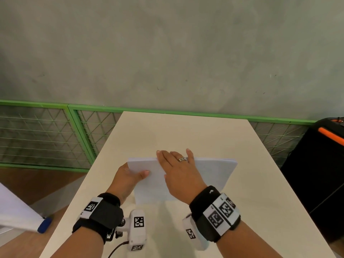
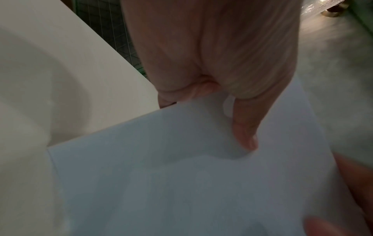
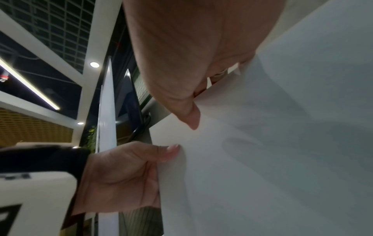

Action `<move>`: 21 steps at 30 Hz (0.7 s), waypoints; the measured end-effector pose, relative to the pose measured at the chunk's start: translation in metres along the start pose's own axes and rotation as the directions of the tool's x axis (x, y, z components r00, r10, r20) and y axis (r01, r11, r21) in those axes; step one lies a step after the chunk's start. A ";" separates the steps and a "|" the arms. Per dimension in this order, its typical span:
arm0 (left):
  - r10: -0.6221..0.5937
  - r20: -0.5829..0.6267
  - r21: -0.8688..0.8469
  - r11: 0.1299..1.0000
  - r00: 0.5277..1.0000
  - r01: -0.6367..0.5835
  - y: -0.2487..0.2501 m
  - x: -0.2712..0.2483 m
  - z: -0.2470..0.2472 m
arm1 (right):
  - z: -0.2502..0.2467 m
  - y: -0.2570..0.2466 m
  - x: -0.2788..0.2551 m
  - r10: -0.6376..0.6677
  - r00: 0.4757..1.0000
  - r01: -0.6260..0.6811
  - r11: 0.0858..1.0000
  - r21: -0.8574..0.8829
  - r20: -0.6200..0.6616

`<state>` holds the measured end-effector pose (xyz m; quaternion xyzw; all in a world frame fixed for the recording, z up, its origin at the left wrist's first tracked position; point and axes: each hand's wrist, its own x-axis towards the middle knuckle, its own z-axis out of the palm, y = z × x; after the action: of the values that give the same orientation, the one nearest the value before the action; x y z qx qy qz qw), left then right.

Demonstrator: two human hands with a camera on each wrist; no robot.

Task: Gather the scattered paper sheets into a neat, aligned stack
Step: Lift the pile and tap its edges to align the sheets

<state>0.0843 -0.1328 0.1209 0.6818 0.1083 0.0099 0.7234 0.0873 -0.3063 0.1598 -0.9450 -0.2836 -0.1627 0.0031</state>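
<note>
**Both hands on the paper, squaring the edges**

Pinching the left edge of the white stack of paper sheets [image 1: 186, 175], my left hand [image 1: 128, 178] had its thumb lying on the top sheet and its fingers tucked underneath, out of sight. My right hand [image 1: 179, 174] lay across the middle of the stack, fingers straight and reaching over the far edge, with the silver ring [image 1: 182, 159] on one finger just at that edge; I could not tell whether those fingertips curled down behind the sheets. From the right wrist view the sheets seemed raised and tilted, not lying flat.

The stack sat near the middle of the pale cream rectangular table [image 1: 186, 131], nearer to me than to the far edge. I saw no loose sheets elsewhere on the tabletop, so I judged the gathering done and the aligning in hand. At the far right corner the edges looked slightly fanned.

Next, I reckoned, came tapping or pressing the edges flush, keeping the left pinch loose enough for sheets to slide, then laying the stack flat.

Beyond the table ran a green-framed wire mesh fence [image 1: 55, 135], and a black case with an orange strip [image 1: 320, 164] stood at my right.
</note>
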 end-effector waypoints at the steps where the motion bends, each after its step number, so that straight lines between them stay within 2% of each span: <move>1: 0.002 0.001 0.010 1.000 1.000 -0.002 0.000 -0.001 0.000 | -0.001 -0.005 0.004 -0.013 1.000 0.013 1.000 0.011 0.022; 6: 0.044 0.011 0.158 0.986 0.999 -0.045 0.005 -0.004 0.002 | -0.017 -0.033 0.023 -0.174 0.963 0.151 0.981 0.121 0.208; 11: 0.076 0.012 0.248 0.966 0.997 -0.076 0.007 -0.008 0.005 | -0.019 -0.049 0.032 -0.211 0.957 0.181 0.971 0.154 0.202; 14: 0.055 0.033 0.166 0.984 0.998 -0.060 0.005 -0.007 0.003 | -0.020 -0.042 0.029 -0.175 0.961 0.150 0.980 0.129 0.215; 17: 0.036 0.016 0.064 0.997 0.999 -0.037 0.001 -0.005 0.001 | -0.019 -0.023 0.018 -0.077 0.970 0.057 0.994 0.090 0.232; 21: 0.028 0.012 0.001 1.000 1.000 -0.028 -0.002 -0.003 0.001 | -0.016 0.014 -0.005 0.082 0.994 -0.079 0.996 -0.037 0.068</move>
<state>0.0814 -0.1339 0.1195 0.6836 0.0943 0.0160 0.7235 0.0866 -0.3224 0.1746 -0.9607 -0.2424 -0.1344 -0.0164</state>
